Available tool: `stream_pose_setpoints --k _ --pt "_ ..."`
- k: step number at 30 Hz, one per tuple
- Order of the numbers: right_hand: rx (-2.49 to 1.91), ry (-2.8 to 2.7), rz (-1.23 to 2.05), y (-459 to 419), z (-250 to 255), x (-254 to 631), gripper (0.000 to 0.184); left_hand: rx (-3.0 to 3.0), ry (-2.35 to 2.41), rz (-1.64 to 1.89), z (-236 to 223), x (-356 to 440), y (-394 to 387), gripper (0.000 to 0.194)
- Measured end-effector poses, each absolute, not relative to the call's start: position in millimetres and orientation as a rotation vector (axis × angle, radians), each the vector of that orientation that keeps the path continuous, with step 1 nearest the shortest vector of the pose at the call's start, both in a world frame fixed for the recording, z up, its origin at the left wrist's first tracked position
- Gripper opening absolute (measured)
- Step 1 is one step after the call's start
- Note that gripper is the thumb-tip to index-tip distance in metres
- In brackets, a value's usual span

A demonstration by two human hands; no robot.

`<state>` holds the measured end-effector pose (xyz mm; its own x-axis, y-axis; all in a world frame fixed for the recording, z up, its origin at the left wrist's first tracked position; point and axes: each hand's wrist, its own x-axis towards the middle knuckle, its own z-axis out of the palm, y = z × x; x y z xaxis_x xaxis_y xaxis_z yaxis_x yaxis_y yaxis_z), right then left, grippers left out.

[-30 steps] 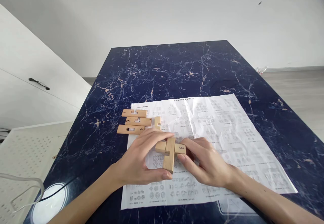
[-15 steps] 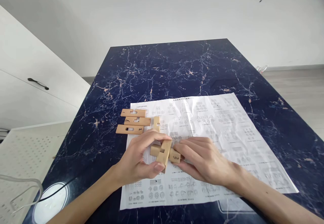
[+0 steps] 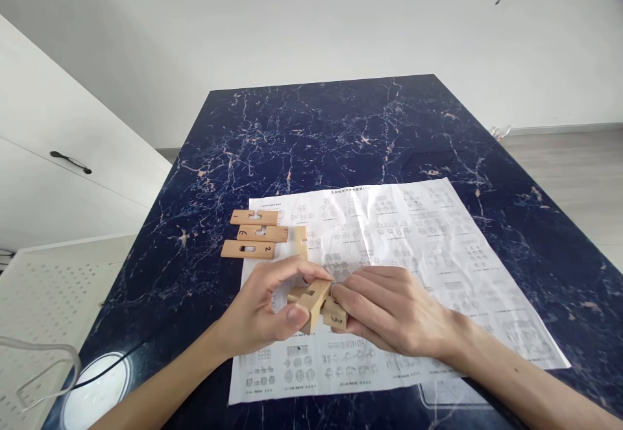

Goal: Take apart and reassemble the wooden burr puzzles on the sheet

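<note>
Between my hands, above the instruction sheet (image 3: 418,313), are interlocking wooden puzzle pieces. My left hand (image 3: 270,307) pinches a notched wooden puzzle piece (image 3: 314,303) between thumb and fingers. My right hand (image 3: 394,310) is closed on a wooden puzzle piece marked 3 (image 3: 335,316), which crosses the notched one. My fingers hide part of the joint. Left of centre lie three flat slotted wooden pieces: one marked 1 (image 3: 267,218), one marked like a 3 (image 3: 275,235), and one marked 2 (image 3: 231,248). Beside them, on the sheet, rests a small notched block (image 3: 301,248).
The dark blue marbled table (image 3: 311,131) extends to the wall. A white cabinet (image 3: 97,138) stands at left, above a perforated white panel (image 3: 63,287). A round white object (image 3: 95,388) with a cable is at lower left, and a clear flat tray (image 3: 450,394) lies near the front edge.
Both hands have tilted the joined pieces and shifted them slightly left and down. My right fingers have moved over the piece marked 3. The loose pieces have stayed put.
</note>
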<state>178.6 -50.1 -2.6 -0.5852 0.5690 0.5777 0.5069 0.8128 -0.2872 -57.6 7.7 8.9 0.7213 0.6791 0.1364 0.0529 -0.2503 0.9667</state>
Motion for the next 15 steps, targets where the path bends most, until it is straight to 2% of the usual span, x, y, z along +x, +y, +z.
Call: stream_pose_setpoints --k 6,12,15 --pt "-0.759 -2.298 0.071 -52.3 -5.4 178.1 0.033 1.645 0.591 0.553 14.8 -61.4 8.8 0.069" --pt "-0.699 -2.308 0.155 -53.6 -1.5 175.7 0.037 1.458 0.616 0.271 19.3 -64.0 12.8 0.075" --pt "-0.675 -2.323 0.151 -55.0 0.2 174.2 0.032 1.325 0.62 0.183 19.8 -62.8 14.2 0.074"
